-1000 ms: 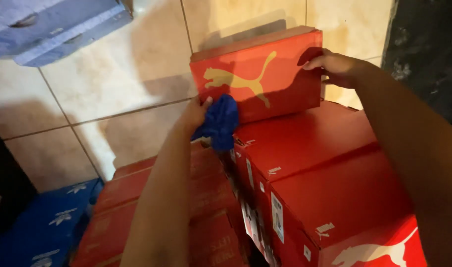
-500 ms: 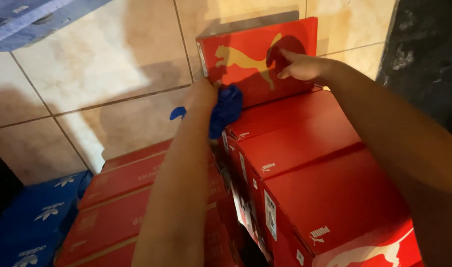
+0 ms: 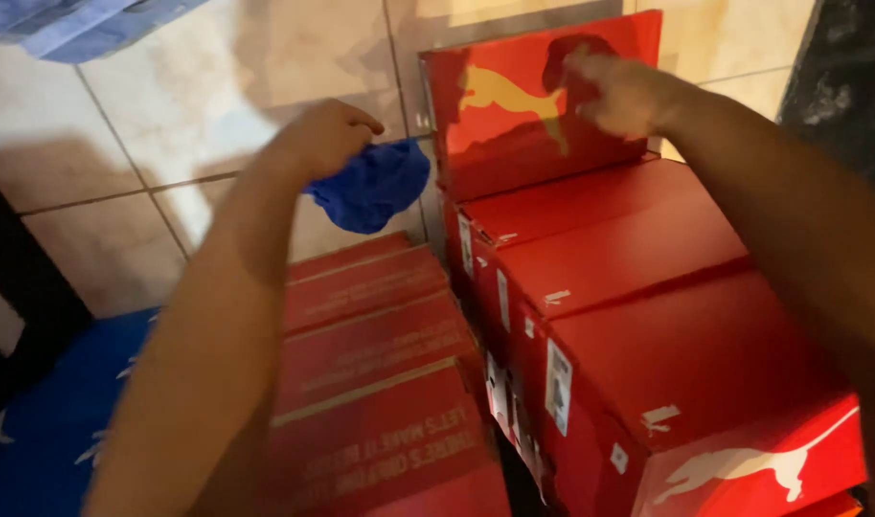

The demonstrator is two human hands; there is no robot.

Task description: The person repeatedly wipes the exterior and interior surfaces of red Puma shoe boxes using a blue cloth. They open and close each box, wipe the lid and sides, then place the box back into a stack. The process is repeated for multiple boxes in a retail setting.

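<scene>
The left hand (image 3: 327, 134) is clenched around a blue cloth (image 3: 372, 184), which hangs from the fist toward 4 o'clock, in front of the tiled wall (image 3: 169, 105). The cloth's right edge comes just beside the upright box (image 3: 514, 134), a red shoebox that stands on its side against the wall at 3 o'clock from the left hand.

The right hand (image 3: 624, 91) lies on the face of that upright box near its top right corner; it is blurred, so whether the fingers grip the box or only press on it I cannot tell.

Below the upright box, toward 6 o'clock, a row of red boxes (image 3: 648, 316) carries it. At 7 o'clock from these sits a lower stack of red lids (image 3: 370, 364), under the left forearm. Further out at 8 o'clock lie blue boxes (image 3: 45, 421), and at 11 o'clock another blue box (image 3: 83, 29) shows at the frame's top edge.
</scene>
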